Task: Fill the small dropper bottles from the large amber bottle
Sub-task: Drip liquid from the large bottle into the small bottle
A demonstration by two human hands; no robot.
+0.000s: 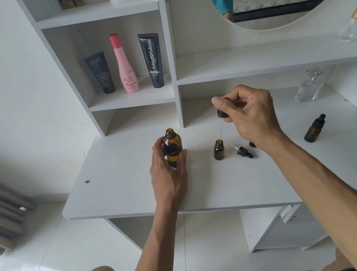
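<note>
The large amber bottle [173, 147] stands uncapped on the white desk [121, 192], and my left hand [169, 172] grips its body. My right hand [250, 116] pinches the black bulb of a dropper [222, 113], whose glass pipette points down into the mouth of an open small amber bottle [218, 150]. A second dropper cap [244, 151] lies on the desk just right of that bottle. Another small bottle [252, 144] is mostly hidden behind my right wrist. A capped small dropper bottle [314, 129] stands further right.
Two tubes and a pink bottle [125, 64] stand on the shelf behind. Clear glass perfume bottles [310, 87] sit at the back right under a shelf, and another [355, 27] stands on the shelf above. A round mirror hangs above. The desk's front edge is near my forearms.
</note>
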